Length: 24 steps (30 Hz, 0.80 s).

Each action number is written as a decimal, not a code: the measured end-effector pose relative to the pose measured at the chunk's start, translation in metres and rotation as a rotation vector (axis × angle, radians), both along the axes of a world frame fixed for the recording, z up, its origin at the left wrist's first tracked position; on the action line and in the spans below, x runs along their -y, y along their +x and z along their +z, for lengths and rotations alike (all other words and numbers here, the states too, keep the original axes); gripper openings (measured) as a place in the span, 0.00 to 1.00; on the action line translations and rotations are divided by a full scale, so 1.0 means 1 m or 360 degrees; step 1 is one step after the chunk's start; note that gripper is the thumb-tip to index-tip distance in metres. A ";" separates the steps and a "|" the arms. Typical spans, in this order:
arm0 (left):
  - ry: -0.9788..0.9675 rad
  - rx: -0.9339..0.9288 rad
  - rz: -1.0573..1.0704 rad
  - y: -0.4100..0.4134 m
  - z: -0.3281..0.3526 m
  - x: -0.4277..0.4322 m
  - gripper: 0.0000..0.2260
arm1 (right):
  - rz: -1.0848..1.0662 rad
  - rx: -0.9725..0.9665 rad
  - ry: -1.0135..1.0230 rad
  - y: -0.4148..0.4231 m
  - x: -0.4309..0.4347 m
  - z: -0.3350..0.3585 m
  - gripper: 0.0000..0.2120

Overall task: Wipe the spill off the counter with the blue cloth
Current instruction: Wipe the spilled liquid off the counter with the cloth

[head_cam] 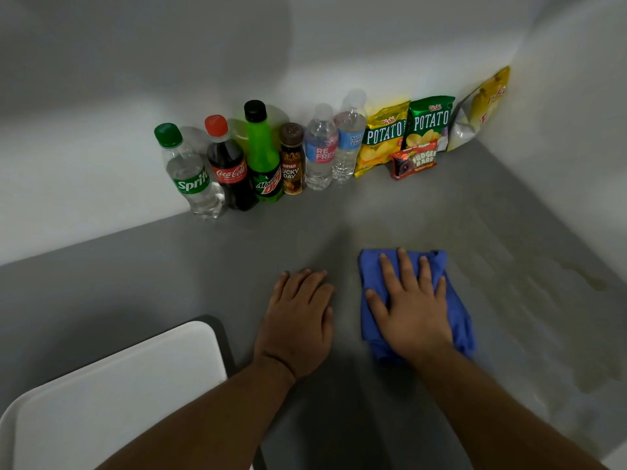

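The blue cloth [456,310] lies crumpled on the grey counter [135,283], right of centre. My right hand [412,307] presses flat on top of it with fingers spread. My left hand [298,317] rests palm down on the bare counter just left of the cloth, holding nothing. A faint yellowish spill [576,320] smears the counter to the right of the cloth, with darker streaks near the right edge.
Along the back wall stand several bottles, from a Sprite bottle [190,174] to water bottles [320,147]. Snack bags [407,134] lean in the back right corner. A white tray [112,398] lies at the front left.
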<state>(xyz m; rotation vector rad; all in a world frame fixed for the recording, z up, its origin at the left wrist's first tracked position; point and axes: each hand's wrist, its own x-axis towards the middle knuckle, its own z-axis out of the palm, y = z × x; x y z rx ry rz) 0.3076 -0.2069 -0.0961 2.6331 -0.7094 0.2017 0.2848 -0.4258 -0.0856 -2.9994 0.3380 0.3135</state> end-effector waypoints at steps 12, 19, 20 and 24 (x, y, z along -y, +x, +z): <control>0.0011 -0.0055 0.0008 -0.001 0.007 0.000 0.17 | 0.0298 0.0050 0.0071 -0.029 0.043 0.003 0.37; 0.0002 -0.0140 0.0018 0.001 0.014 0.000 0.21 | 0.0226 0.0052 -0.0002 0.006 -0.004 -0.001 0.36; -0.0014 -0.0148 0.0026 0.003 0.015 0.001 0.21 | 0.0341 0.0057 0.0031 -0.004 -0.002 -0.002 0.35; 0.0022 -0.0120 0.0018 0.017 0.017 0.001 0.23 | 0.0529 0.0051 0.0113 -0.032 0.033 -0.003 0.35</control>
